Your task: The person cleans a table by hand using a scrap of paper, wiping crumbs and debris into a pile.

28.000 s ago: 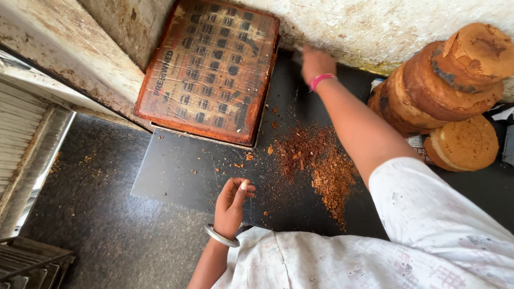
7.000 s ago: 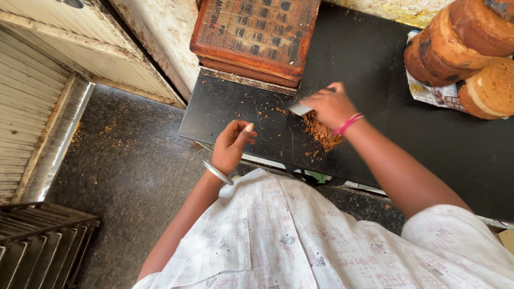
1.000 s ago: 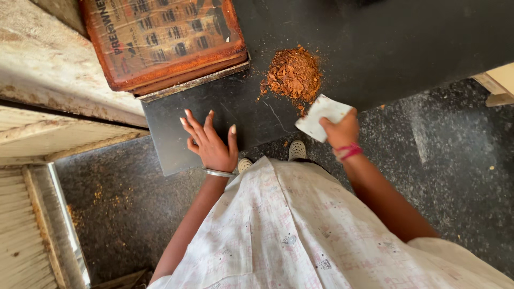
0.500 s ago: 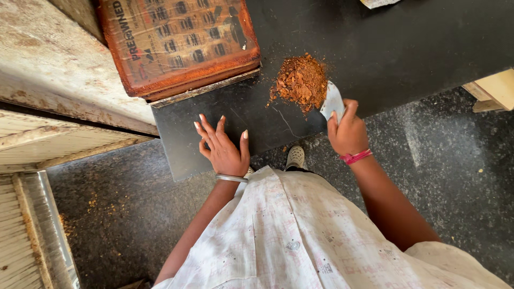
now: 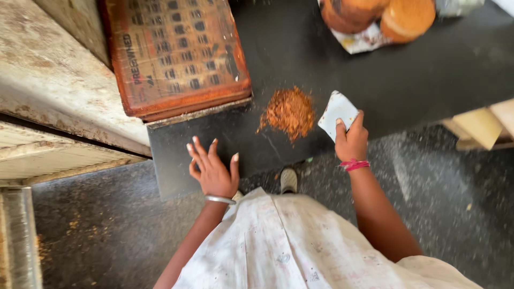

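Rust-brown powder point(image 5: 289, 111); white card point(image 5: 337, 108); black slab point(image 5: 407, 80).

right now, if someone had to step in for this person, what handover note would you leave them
Left hand: open, fingers spread, flat on the black slab counter near its front edge, holding nothing.
Right hand: grip shut on a small white flat card, just right of the reddish-brown powder pile.
Done: the powder sits in one compact heap near the counter's front edge.
Left: a few specks lie scattered around the heap.
Nearby: rust-coloured printed metal tin behind left, round brown cakes at the back.
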